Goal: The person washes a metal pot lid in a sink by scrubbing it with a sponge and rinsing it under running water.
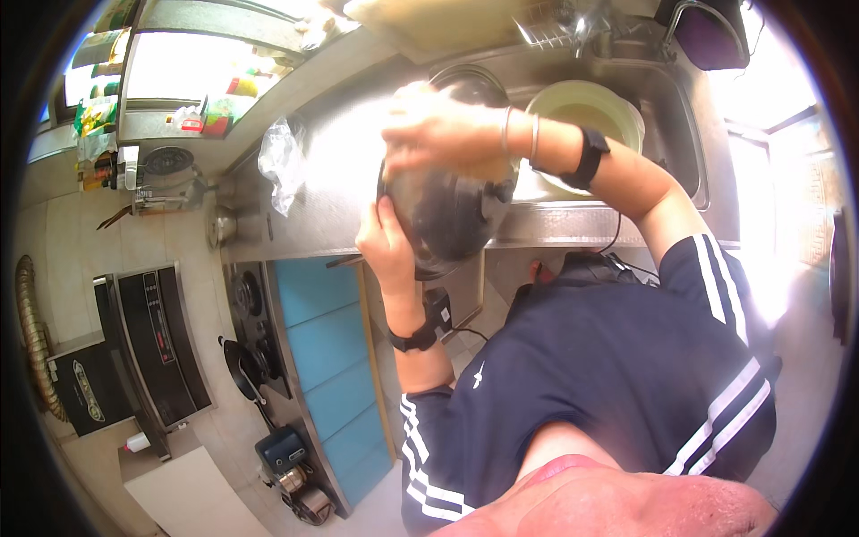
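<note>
A dark, shiny round piece of cookware, seemingly a pot lid (439, 225) with a black knob, is tilted over the counter's front edge. My left hand (386, 238) grips its left rim, with the thumb on the near face. Across its upper part lies my right hand (436, 131), blurred; whether its fingers hold anything is hidden. Behind my right hand, another dark round pan or lid (473, 82) partly shows. A pale green basin (634, 121) holding cloudy liquid sits in the steel sink, beneath my right forearm.
A crumpled clear plastic bag (280, 164) lies on the steel counter (322, 221) at left. A dish rack (540, 23) and a faucet (671, 30) are beyond the sink (691, 154). A gas stove (251, 295) with a black frying pan (241, 366) stands farther left, beside blue cabinet fronts (322, 335).
</note>
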